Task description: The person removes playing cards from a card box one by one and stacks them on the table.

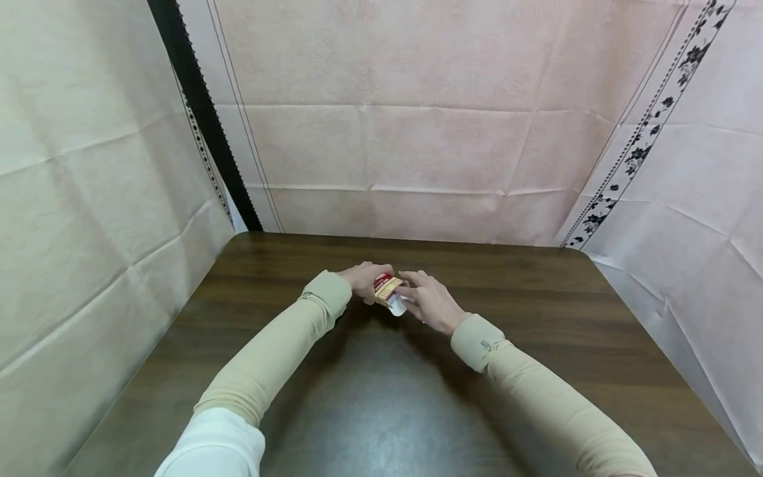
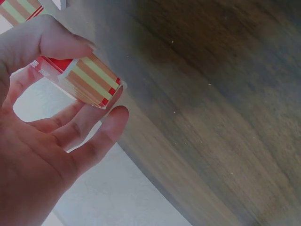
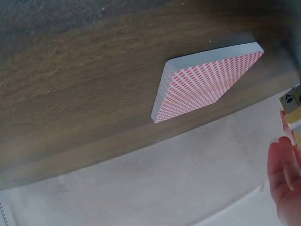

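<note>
A small box (image 1: 387,289) with red and yellow stripes and a white flap is gripped in my left hand (image 1: 361,279). From the left wrist, the thumb of my left hand (image 2: 42,136) lies over the striped box (image 2: 91,77), fingers beneath it. My right hand (image 1: 436,305) is at the box's right end, fingers extended around the flap; whether they touch it I cannot tell. The right wrist view shows a deck of cards (image 3: 202,87), red-patterned side visible, against the table; in the head view I cannot make it out. Part of a hand (image 3: 288,188) shows at that view's right edge.
Both hands are over the far part of a dark wooden table (image 1: 381,397). Pale creased cloth (image 1: 381,146) hangs behind the table's far edge, with more cloth at left and right. A black strip (image 1: 205,112) runs down the cloth at the left back.
</note>
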Motion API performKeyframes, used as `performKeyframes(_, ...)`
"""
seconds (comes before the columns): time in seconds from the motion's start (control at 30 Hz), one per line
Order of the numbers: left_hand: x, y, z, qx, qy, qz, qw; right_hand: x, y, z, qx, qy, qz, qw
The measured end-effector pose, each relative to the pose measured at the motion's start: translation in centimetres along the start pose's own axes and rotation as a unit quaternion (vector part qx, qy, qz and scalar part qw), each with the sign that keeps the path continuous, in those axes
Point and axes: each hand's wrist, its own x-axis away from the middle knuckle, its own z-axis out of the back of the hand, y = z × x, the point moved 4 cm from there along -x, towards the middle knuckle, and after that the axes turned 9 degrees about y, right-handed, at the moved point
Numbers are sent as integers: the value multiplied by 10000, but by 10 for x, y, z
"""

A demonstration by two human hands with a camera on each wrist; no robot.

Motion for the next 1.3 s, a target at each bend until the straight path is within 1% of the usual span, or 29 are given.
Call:
performKeyframes(0.07, 1, 2, 2, 5, 15, -53, 10000, 2, -2, -2, 161, -123, 58, 9998)
performKeyframes(0.17, 3, 5, 4, -13, 20, -82, 10000, 3, -5, -4, 370, -351, -6, 9987)
performKeyframes(0.27, 4, 5, 5, -9, -26, 40, 10000, 2, -6, -5, 436, -490, -174, 9977)
performKeyframes(0.37, 4, 3, 5, 25, -55, 153, 9999, 2, -7, -4, 387, -345, -178, 9985)
performKeyframes(0.53, 5, -4, 1, 88, -142, 396, 9991, 5, -9, -2, 321, 125, 10, 9994)
performKeyframes(0.63, 6, -9, -1, 94, -107, 580, 9982, 7, -10, -1, 241, 358, 83, 9990)
performKeyframes(0.7, 7, -12, -2, 76, -49, 722, 9974, 8, -12, 0, 140, 395, 49, 9991)
performKeyframes(0.77, 9, -14, -1, 50, 8, 843, 9964, 8, -12, -1, 10, 332, -100, 9994)
performKeyframes(0.87, 11, -13, -1, 18, 27, 966, 9953, 8, -13, -3, -4, 122, -438, 9990)
performKeyframes(0.93, 12, -11, -1, 26, 0, 978, 9952, 7, -14, -5, 60, -9, -679, 9977)
performKeyframes(1.03, 13, -8, 0, 47, 5, 911, 9958, 5, -14, -6, 219, -172, -948, 9951)
performKeyframes(1.17, 13, -9, 0, -19, 43, 955, 9954, 6, -12, -5, 374, -486, -1161, 9913)
performKeyframes(1.23, 12, -11, -1, -66, 59, 1066, 9943, 8, -9, -4, 392, -661, -1223, 9895)
performKeyframes(1.3, 12, -14, 0, -100, 80, 1198, 9927, 12, -6, -3, 416, -753, -1268, 9882)
